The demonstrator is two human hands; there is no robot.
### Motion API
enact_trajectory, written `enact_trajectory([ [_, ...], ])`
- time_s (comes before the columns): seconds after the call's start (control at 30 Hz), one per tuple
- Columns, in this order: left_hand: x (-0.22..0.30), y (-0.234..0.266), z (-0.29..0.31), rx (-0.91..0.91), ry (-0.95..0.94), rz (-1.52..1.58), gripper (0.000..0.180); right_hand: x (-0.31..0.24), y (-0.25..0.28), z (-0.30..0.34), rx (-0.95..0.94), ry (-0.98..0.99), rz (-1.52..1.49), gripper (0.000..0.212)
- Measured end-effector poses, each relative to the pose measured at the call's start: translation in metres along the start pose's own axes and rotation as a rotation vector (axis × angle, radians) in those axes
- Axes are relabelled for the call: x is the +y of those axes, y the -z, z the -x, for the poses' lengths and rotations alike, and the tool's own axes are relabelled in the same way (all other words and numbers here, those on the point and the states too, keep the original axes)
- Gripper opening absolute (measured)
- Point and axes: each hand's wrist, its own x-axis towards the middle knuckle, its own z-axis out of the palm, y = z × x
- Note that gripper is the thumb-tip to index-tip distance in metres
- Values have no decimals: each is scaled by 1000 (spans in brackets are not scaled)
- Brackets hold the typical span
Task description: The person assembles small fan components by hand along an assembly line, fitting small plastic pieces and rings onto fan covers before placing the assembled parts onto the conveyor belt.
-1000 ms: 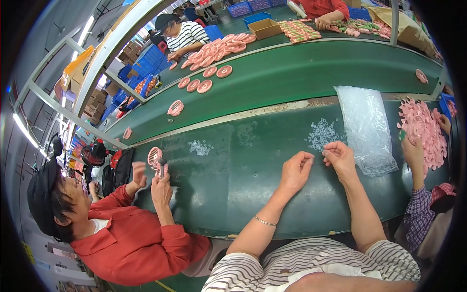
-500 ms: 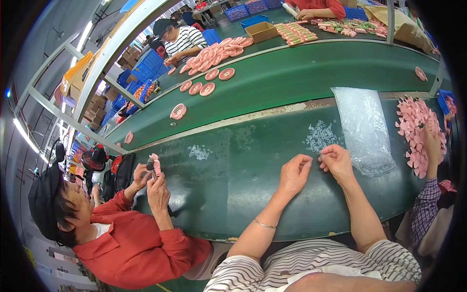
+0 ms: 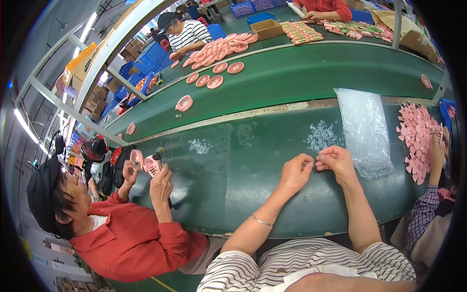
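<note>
My left hand [image 3: 297, 171] hovers over the green bench with thumb and fingertips pinched together. Close beside it, my right hand [image 3: 336, 163] is pinched too, its fingertips a small gap from the left ones. Whatever is between the fingers is too small or hidden to name. Just beyond my hands lies a loose pile of small clear rings [image 3: 321, 136]. A clear plastic bag [image 3: 365, 129] rests to the right of the pile, with more rings gathered in its near end.
Pink fan-shaped pieces [image 3: 416, 146] are heaped at the right, where a neighbour's hand [image 3: 436, 153] works. A co-worker in red [image 3: 136, 238] at the left holds pink slotted parts and a dark-headed tool. A second ring pile [image 3: 199, 146] lies nearby. Past the bench runs a green conveyor [image 3: 292, 73].
My right fingertips have shifted slightly toward the left hand. The left co-worker now holds two pink parts apart. The right neighbour's hand has moved nearer along the pink heap.
</note>
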Motion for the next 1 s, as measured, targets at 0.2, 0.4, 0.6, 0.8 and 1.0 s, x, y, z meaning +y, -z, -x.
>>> enact_trajectory([
  [0.2,-27,71,-71,95,-83,-472,20,1,-2,-1,22,-12,21,12],
  [0.4,-146,223,-167,764,19,-953,19,6,-5,-3,-16,-37,16,12],
  [0.6,-193,298,-209,731,405,-1200,36,10,5,-11,-34,-41,-18,10],
  [0.8,-214,326,-235,575,513,-1117,35,6,7,-12,-114,-109,-46,11],
  [1.0,-172,250,-216,647,-388,-1113,14,10,9,7,-188,-119,-47,13],
])
